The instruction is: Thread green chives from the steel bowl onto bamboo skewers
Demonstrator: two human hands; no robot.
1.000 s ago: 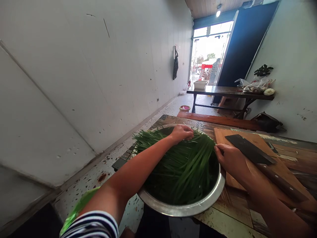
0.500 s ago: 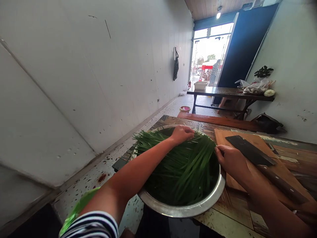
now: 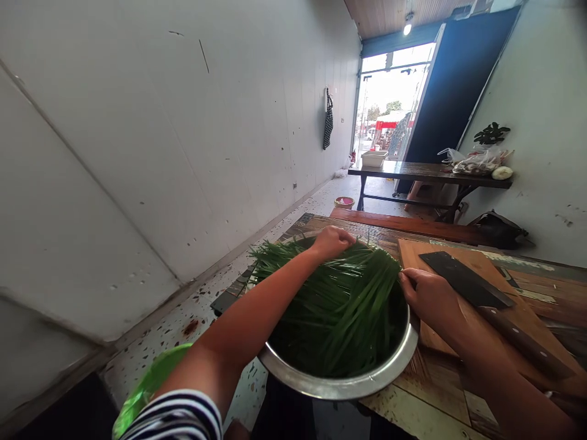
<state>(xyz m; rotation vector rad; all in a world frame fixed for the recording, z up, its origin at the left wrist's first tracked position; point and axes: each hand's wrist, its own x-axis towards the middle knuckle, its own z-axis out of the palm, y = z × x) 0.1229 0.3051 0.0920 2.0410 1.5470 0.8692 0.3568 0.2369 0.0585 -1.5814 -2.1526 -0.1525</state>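
Both hands are busy with the long green leaves [image 3: 339, 305], which lie piled in the metal bowl [image 3: 339, 386] at the near left end of the table [image 3: 426, 415], just left of the cutting board [image 3: 527, 318] with the big knife [image 3: 463, 279]. The left hand [image 3: 331, 241] is curled into a fist around leaves at the far side. The right hand [image 3: 426, 293] touches the leaf ends at the right rim with bent fingers, though a real pinch cannot be told; such floppy leaves likely need a firm hold at both ends.
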